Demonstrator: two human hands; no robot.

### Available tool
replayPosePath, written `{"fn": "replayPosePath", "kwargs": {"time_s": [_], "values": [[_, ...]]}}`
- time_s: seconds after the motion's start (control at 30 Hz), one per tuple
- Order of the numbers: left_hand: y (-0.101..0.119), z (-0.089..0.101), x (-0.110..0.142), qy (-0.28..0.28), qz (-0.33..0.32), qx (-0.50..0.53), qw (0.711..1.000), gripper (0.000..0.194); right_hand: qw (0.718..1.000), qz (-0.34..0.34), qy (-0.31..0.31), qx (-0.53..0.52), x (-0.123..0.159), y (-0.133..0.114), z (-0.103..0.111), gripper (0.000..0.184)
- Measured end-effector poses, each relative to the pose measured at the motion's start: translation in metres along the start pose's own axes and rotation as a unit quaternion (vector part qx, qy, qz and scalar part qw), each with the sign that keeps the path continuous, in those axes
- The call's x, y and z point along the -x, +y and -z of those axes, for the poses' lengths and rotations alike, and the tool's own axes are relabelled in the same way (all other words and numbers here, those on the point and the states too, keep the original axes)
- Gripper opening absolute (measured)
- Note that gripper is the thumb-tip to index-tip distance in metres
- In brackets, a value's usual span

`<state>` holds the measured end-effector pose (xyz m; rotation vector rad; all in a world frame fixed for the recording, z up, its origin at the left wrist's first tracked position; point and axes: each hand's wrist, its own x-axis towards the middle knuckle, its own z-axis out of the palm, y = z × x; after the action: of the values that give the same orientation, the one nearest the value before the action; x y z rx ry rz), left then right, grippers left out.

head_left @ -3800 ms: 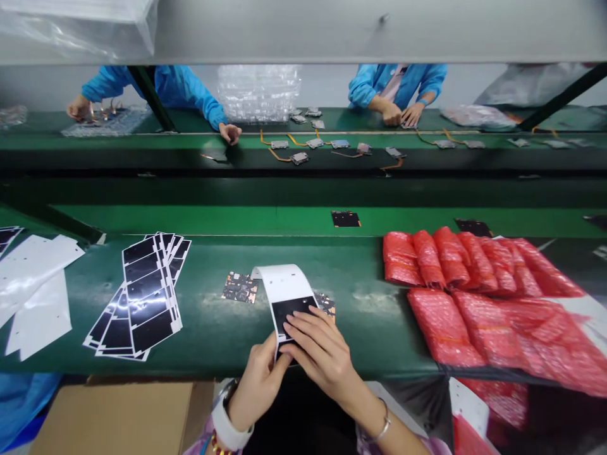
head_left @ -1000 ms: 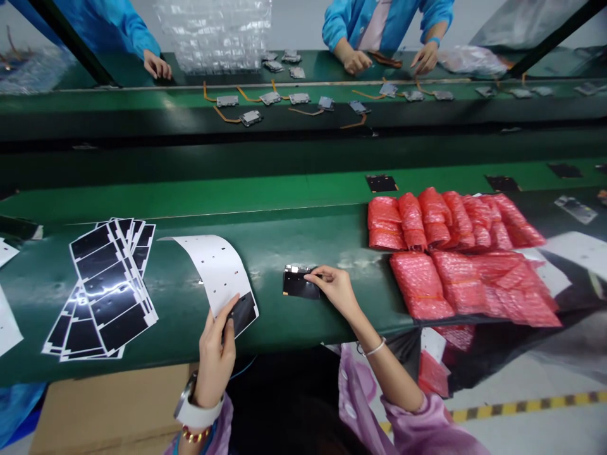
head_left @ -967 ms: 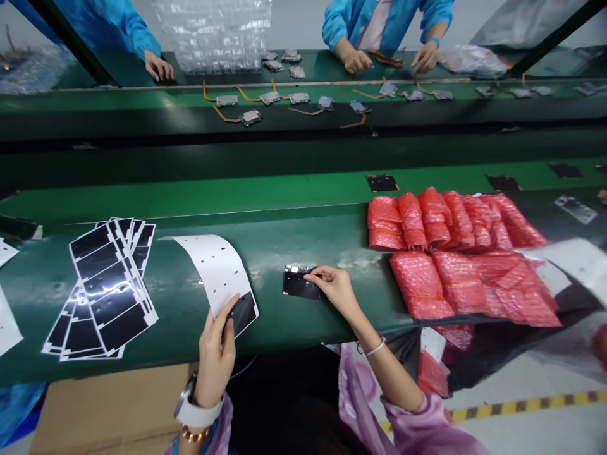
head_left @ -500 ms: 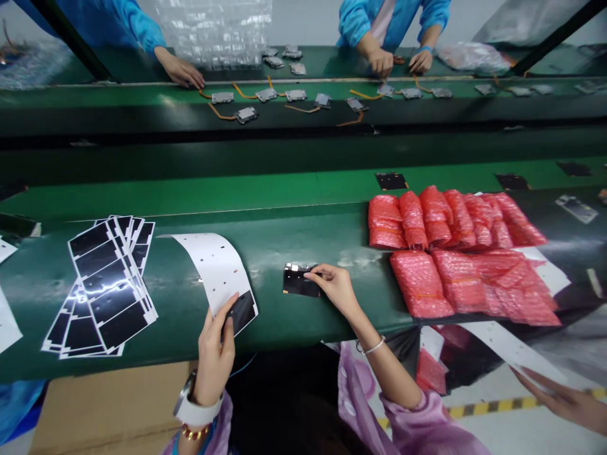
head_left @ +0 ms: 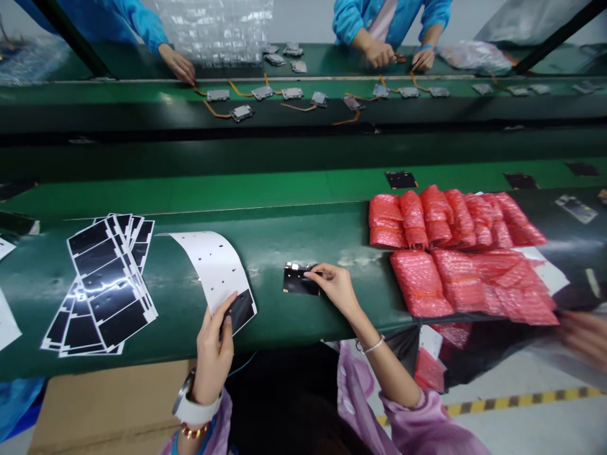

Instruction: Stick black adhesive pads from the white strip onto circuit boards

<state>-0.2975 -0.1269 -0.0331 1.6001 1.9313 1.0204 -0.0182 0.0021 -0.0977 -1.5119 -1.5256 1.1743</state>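
Note:
My left hand [head_left: 215,341] pinches the near end of a white backing sheet [head_left: 211,258], which curls up and away. One black sticker [head_left: 241,309] shows at its near end, beside my fingers. My right hand [head_left: 334,287] has its fingertips closed on the right side of a thin black rectangular panel [head_left: 300,281] lying on the green bench. A strip with small light parts runs along the panel's far edge. Left of the backing sheet, several more sheets of black stickers [head_left: 109,287] lie fanned in a pile.
Red bubble-wrap packs [head_left: 422,284] sit in two rows at the right. Beyond the bench runs a green conveyor belt [head_left: 237,186] with black panels [head_left: 401,180]. Across it, co-workers' hands [head_left: 379,55] handle small boards [head_left: 263,93]. Another person's blurred hand [head_left: 585,335] is at the right edge.
My hands stay almost still. Black panels on the belt have shifted right. Across the belt, small boards shifted slightly left. The neighbour's hand at the right edge rose, and the white strip there is gone from view.

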Motion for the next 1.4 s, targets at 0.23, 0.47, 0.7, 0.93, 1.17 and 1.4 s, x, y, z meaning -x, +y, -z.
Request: {"fn": "replayPosePath", "kwargs": {"time_s": [0.23,0.47,0.7,0.93,1.17,1.4], "values": [[0.001,-0.002,-0.002,-0.002,0.002,0.006,1.000,0.037,1.000,-0.001,-0.002,0.005,-0.001,-0.002,0.000,0.040],[0.009,-0.017,-0.002,0.077,-0.015,-0.132,0.988,0.065,1.000,0.010,0.006,0.027,0.001,-0.004,-0.001,0.038],[0.019,-0.078,-0.009,-0.165,-0.323,-0.254,0.896,0.061,0.997,0.032,0.000,0.072,-0.001,-0.005,0.000,0.036],[0.005,-0.118,-0.013,-0.141,-0.329,-0.280,0.891,0.065,0.985,0.069,0.008,0.155,0.014,-0.030,-0.001,0.016],[0.006,-0.121,-0.005,-0.139,-0.311,-0.274,0.900,0.073,0.979,0.071,0.031,0.188,0.031,-0.042,-0.012,0.038],[-0.006,-0.122,-0.002,-0.138,-0.309,-0.254,0.906,0.080,0.990,0.007,0.134,0.049,0.031,-0.023,-0.011,0.050]]}}
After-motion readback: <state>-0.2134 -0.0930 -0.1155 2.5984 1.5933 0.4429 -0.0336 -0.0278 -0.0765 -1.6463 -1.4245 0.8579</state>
